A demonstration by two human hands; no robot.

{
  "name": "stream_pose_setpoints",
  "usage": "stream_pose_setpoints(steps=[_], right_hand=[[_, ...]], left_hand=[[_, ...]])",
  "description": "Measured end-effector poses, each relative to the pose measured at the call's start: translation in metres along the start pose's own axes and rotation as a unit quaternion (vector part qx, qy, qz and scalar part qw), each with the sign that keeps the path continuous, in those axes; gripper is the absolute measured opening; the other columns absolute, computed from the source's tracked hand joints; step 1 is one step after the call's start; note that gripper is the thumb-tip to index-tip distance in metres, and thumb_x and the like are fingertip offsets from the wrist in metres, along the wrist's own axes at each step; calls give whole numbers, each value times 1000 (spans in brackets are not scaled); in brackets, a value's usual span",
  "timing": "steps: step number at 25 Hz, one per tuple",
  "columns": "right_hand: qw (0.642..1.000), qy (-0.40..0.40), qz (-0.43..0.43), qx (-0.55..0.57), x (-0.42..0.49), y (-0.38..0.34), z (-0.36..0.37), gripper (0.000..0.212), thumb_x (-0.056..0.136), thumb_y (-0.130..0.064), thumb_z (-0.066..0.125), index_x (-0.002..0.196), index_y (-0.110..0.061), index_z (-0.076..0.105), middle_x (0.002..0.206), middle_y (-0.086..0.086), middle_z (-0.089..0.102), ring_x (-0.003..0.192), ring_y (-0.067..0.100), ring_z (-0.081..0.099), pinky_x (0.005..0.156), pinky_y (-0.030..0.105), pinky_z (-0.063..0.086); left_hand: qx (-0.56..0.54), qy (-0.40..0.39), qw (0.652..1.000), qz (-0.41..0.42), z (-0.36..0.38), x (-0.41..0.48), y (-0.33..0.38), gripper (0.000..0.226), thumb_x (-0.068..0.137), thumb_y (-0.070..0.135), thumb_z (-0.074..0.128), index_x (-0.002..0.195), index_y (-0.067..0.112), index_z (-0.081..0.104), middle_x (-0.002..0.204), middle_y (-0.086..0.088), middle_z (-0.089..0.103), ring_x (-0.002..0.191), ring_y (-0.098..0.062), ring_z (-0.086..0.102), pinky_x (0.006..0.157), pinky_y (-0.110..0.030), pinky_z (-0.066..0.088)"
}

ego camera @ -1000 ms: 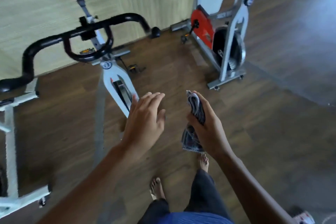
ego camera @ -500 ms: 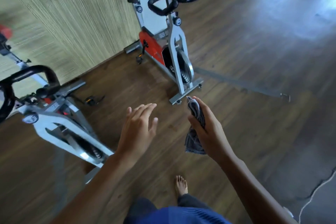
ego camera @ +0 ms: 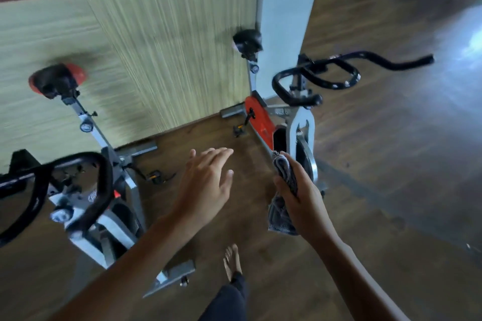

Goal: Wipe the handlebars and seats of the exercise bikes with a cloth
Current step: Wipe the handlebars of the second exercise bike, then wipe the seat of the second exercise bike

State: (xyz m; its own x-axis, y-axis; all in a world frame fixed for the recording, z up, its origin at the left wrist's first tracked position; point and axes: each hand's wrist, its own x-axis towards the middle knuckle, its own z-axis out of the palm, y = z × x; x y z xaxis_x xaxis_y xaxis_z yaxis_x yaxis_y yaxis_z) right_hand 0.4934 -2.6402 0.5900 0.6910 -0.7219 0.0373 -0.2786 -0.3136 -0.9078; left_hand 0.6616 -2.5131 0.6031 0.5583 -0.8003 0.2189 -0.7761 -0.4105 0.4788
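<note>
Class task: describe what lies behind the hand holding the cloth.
Behind the right hand and its grey cloth stands the far bike: its silver fork and flywheel. They cover the flywheel's lower part and most of the front base.

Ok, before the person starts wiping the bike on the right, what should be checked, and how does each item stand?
1. Cloth held: the right hand grips the grey cloth. Ok.
2. Free hand: the left hand is open and holds nothing. Ok.
3. Right bike's handlebars in view and uncovered. Ok.
4. Its seat in view. Ok.
5. Cloth touching handlebars or seat: apart from both. Not ok.
6. Cloth clean and damp: cannot tell.
</note>
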Motion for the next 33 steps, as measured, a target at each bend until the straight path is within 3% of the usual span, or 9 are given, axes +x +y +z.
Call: stream_pose_setpoints(steps=[5, 10, 17, 20, 22, 25, 29, 33], right_hand=[[998, -39, -32, 30, 148, -33, 54, 41, 100, -25, 56, 138, -38, 48, 128, -11, 62, 118, 4, 59, 101, 32, 49], [991, -109, -69, 37, 288, -69, 122, 39, 101, -24, 55, 139, -28, 50, 128, -11, 62, 116, -9, 55, 88, 4, 43], [975, -179, -116, 54, 490, -101, 210, 40, 103, -25, 52, 142, -25, 46, 118, -10, 64, 101, -6, 62, 81, 6, 45], [956, -253, -134, 56, 567, -112, 261, 41, 103, -24, 52, 143, -26, 45, 126, -7, 62, 111, 8, 62, 93, 26, 50], [940, -305, -146, 37, 603, -126, 297, 41, 103, -26, 52, 143, -27, 45, 130, -7, 61, 117, 7, 59, 95, 24, 46], [905, -388, -175, 22, 637, -151, 357, 41, 103, -26, 51, 144, -26, 45, 132, -10, 60, 110, -10, 56, 93, 10, 41], [853, -476, -211, 29, 652, -182, 434, 42, 102, -24, 52, 143, -24, 46, 134, -6, 61, 121, 12, 59, 103, 32, 46], [821, -513, -247, 36, 652, -206, 497, 41, 101, -19, 54, 141, -20, 49, 131, -6, 61, 119, 12, 59, 98, 25, 46]], left_hand=[[15, 41, 998, -34, -37, 117, -72, 43, 95, 19, 60, 138, 14, 54, 136, 1, 58, 130, -16, 49, 121, -46, 23], [34, 74, 992, -92, -71, 211, -155, 44, 97, 19, 58, 140, 10, 51, 137, -4, 58, 129, -18, 50, 113, -31, 36], [65, 120, 972, -191, -95, 349, -252, 43, 98, 18, 56, 141, 11, 51, 139, -4, 57, 129, -21, 49, 107, -35, 40], [67, 155, 950, -264, -109, 394, -293, 42, 98, 17, 55, 139, 11, 53, 137, -5, 58, 127, -22, 51, 105, -38, 43], [65, 180, 928, -318, -118, 408, -318, 41, 97, 16, 56, 137, 11, 55, 136, -5, 59, 126, -23, 53, 104, -37, 45], [69, 208, 890, -399, -132, 412, -354, 39, 96, 17, 56, 134, 13, 56, 133, -4, 61, 123, -22, 55, 100, -42, 48], [86, 238, 834, -490, -154, 402, -396, 39, 96, 18, 53, 135, 16, 56, 133, -1, 60, 121, -21, 53, 98, -37, 45], [96, 258, 800, -532, -178, 395, -432, 38, 95, 18, 54, 134, 17, 56, 131, 0, 60, 119, -22, 53, 91, -35, 44]])
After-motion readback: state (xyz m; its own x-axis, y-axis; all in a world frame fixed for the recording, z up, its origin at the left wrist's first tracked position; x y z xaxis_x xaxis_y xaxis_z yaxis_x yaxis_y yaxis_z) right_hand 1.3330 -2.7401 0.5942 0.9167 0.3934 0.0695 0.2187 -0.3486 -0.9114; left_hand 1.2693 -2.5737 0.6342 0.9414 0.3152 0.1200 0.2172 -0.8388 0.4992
